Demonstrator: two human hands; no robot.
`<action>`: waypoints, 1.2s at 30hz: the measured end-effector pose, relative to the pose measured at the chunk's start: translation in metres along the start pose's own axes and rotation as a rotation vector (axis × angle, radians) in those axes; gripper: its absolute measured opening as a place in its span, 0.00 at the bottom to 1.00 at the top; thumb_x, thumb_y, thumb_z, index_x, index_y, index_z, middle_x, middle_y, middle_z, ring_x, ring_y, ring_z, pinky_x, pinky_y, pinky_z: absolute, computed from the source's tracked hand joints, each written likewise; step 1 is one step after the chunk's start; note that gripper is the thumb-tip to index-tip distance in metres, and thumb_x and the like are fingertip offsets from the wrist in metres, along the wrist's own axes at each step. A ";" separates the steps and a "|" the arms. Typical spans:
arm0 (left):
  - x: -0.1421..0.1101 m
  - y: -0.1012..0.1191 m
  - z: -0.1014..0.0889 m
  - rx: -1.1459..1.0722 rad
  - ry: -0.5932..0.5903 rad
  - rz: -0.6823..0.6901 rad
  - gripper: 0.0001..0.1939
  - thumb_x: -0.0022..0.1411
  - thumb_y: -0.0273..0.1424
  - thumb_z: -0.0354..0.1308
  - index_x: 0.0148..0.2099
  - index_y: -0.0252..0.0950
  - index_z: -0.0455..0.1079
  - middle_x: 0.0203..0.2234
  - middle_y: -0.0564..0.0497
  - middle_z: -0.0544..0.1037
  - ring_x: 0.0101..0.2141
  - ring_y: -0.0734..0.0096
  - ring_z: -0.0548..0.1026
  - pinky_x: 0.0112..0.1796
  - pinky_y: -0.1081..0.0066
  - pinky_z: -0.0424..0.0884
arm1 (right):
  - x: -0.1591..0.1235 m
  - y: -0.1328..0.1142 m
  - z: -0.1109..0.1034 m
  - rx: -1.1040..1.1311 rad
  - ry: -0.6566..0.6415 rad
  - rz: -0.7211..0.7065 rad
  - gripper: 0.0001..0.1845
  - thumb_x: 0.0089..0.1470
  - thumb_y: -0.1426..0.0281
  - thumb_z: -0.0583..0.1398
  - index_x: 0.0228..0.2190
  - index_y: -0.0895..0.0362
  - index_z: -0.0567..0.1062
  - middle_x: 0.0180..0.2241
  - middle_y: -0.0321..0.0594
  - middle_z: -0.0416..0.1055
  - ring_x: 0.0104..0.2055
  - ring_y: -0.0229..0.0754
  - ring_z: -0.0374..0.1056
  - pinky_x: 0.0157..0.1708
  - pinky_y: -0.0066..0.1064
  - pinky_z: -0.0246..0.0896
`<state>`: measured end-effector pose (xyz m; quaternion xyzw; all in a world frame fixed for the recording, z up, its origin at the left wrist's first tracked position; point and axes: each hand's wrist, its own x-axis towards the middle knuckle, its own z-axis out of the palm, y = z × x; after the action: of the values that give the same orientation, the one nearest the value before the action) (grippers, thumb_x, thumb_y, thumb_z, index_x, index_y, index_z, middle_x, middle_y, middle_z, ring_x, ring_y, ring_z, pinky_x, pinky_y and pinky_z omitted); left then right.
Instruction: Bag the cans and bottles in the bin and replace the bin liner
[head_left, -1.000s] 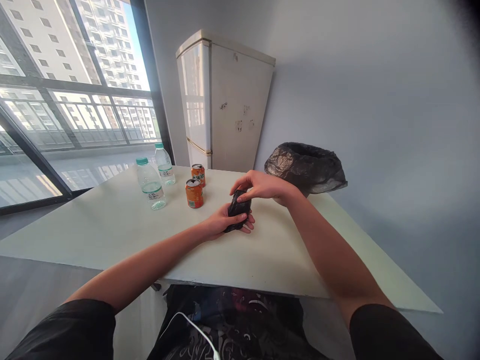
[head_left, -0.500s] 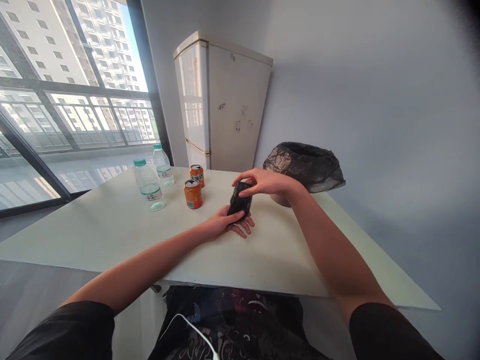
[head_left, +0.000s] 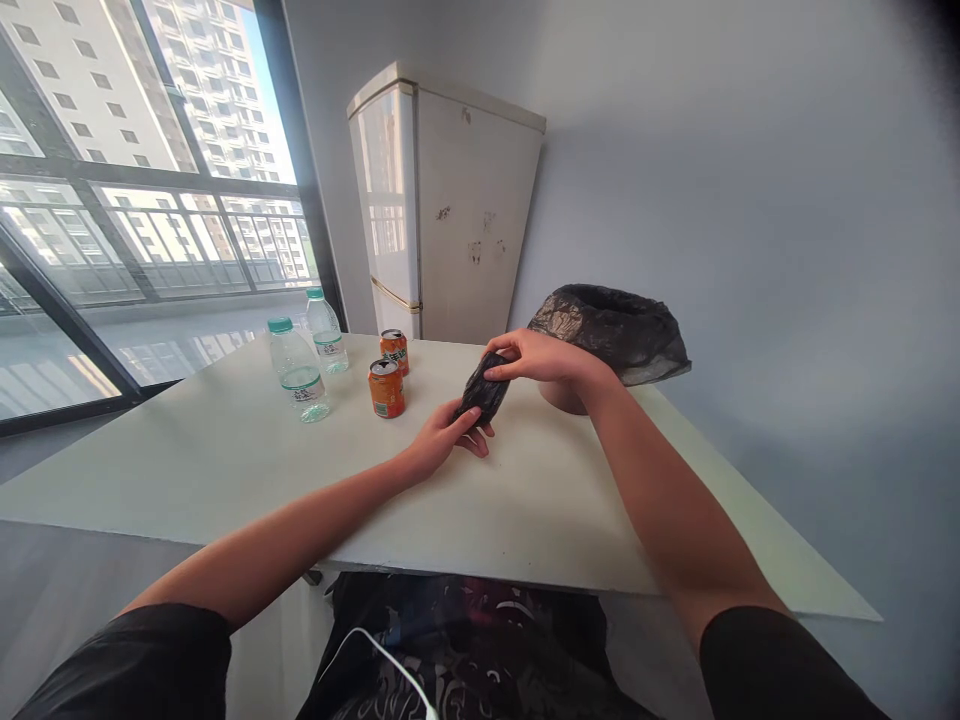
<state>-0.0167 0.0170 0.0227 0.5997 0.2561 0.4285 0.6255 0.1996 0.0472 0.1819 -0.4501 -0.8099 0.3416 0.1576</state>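
Note:
A bundled black plastic bag [head_left: 486, 388], thin and crinkled, is held above the table between both hands. My left hand [head_left: 450, 432] grips its lower end, thumb on top and fingers underneath. From above, my right hand [head_left: 529, 358] pinches the upper end between thumb and fingers. Behind my right hand stands a bin [head_left: 564, 397] lined with another black plastic bag [head_left: 611, 330], whose edge hangs over the rim. Left of the held bundle are two orange drink cans [head_left: 386, 390], both upright.
Two clear plastic bottles with green caps stand at the table's left, the nearer bottle [head_left: 300, 375] beside the cans. A white fridge [head_left: 476, 210] is beyond the white table [head_left: 247, 480]. A white cable [head_left: 386, 655] lies over my lap.
The black bag bundle has tilted and stretched a little longer. My right hand has shifted slightly right with its upper end, and my left fingers have curled in closer beneath it.

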 end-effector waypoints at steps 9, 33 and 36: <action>0.001 0.002 0.003 0.008 0.011 -0.016 0.31 0.66 0.57 0.66 0.48 0.32 0.71 0.36 0.44 0.82 0.27 0.68 0.81 0.32 0.68 0.80 | -0.001 0.004 -0.003 0.025 0.030 0.056 0.24 0.60 0.56 0.70 0.53 0.54 0.78 0.51 0.47 0.83 0.54 0.52 0.77 0.54 0.42 0.70; 0.000 0.003 0.002 -0.012 0.048 0.030 0.28 0.68 0.56 0.64 0.47 0.33 0.69 0.36 0.45 0.82 0.23 0.72 0.78 0.28 0.70 0.76 | 0.000 0.009 -0.005 0.100 0.096 0.020 0.26 0.57 0.59 0.72 0.54 0.55 0.77 0.47 0.46 0.84 0.51 0.49 0.77 0.56 0.42 0.68; -0.002 0.005 0.005 0.004 0.030 0.023 0.30 0.68 0.57 0.64 0.49 0.34 0.69 0.36 0.46 0.82 0.24 0.72 0.78 0.29 0.70 0.76 | -0.004 0.007 -0.007 0.101 0.095 0.013 0.24 0.55 0.60 0.73 0.51 0.54 0.79 0.48 0.45 0.84 0.54 0.51 0.77 0.60 0.42 0.66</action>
<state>-0.0151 0.0123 0.0275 0.5975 0.2592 0.4441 0.6153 0.2101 0.0493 0.1825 -0.4626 -0.7802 0.3614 0.2160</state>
